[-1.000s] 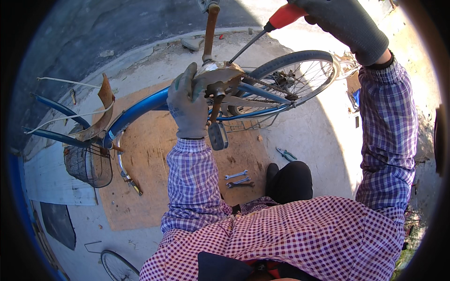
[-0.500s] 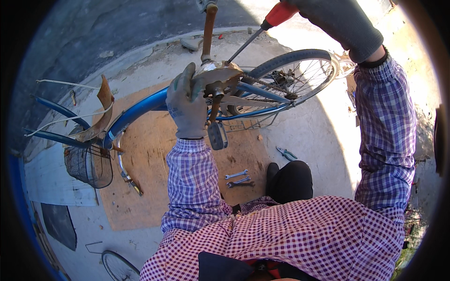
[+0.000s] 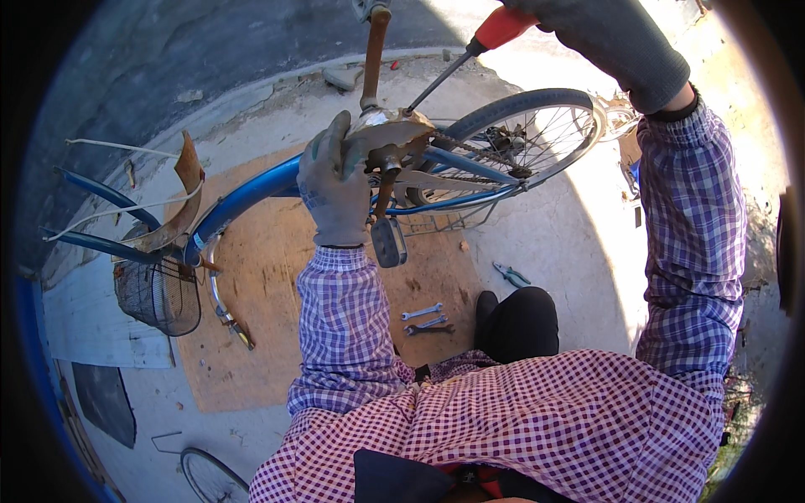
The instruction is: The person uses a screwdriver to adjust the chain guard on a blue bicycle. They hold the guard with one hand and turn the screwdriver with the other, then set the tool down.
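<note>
My gloved left hand (image 3: 334, 189) is closed on the rusty metal housing (image 3: 386, 126) around the crank of an upside-down blue bicycle (image 3: 239, 199). A rusty crank arm (image 3: 376, 59) rises above the housing, and a black pedal (image 3: 390, 243) hangs below it. My gloved right hand (image 3: 620, 54) grips a red-handled screwdriver (image 3: 503, 27), whose shaft slants down to the housing's upper right edge. The rear wheel (image 3: 524, 99) lies to the right of this point.
A plywood sheet (image 3: 226, 369) lies under the bicycle, with three wrenches (image 3: 423, 312) on it. Pliers (image 3: 511, 275) lie on the concrete. A wire basket (image 3: 155, 298) is at left, a loose wheel (image 3: 201, 474) at lower left. A dark wall (image 3: 168, 50) stands behind.
My right hand and the screwdriver have shifted slightly left and up since a second ago, with the tip still at the housing. My left hand has barely moved.
</note>
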The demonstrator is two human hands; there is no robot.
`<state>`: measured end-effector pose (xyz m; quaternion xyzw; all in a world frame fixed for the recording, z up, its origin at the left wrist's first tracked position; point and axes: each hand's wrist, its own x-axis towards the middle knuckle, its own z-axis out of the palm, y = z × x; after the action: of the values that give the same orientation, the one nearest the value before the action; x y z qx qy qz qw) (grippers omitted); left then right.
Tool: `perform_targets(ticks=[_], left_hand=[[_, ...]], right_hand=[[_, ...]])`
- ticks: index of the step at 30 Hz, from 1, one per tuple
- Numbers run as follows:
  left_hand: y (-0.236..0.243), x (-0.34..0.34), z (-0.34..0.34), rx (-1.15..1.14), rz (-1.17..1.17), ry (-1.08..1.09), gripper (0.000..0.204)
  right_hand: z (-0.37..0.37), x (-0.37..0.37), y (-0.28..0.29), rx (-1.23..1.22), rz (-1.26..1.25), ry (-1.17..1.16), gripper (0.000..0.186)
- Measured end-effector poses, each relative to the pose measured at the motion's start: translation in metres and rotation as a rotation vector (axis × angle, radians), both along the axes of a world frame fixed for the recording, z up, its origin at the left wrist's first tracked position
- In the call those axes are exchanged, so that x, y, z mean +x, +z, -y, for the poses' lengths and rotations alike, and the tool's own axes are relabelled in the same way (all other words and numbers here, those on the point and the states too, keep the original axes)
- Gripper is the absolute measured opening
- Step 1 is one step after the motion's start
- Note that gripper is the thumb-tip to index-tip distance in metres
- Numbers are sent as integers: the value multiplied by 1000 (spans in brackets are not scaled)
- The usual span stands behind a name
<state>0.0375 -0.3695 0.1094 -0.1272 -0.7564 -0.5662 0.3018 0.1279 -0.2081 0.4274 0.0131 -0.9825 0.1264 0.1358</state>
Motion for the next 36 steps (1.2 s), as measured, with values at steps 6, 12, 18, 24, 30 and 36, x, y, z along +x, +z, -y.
perform_targets(ticks=[6, 12, 18, 24, 30, 36], left_hand=[[-1, 0, -1, -19, -55, 24, 37], [0, -1, -3, 7, -20, 10, 36], [0, -1, -3, -3, -23, 25, 36], [0, 1, -3, -17, -14, 31, 35], [-1, 0, -5, -4, -32, 28, 35], [-3, -2, -5, 31, -56, -2, 37]], right_hand=[[-4, 0, -9, -222, -26, 394, 31], [0, 2, -17, -14, -163, 176, 32], [14, 5, -7, -10, -68, -72, 40], [12, 6, -21, 7, -248, 342, 27], [3, 10, -22, 156, -264, 140, 39], [26, 12, -13, -22, -113, 86, 39]])
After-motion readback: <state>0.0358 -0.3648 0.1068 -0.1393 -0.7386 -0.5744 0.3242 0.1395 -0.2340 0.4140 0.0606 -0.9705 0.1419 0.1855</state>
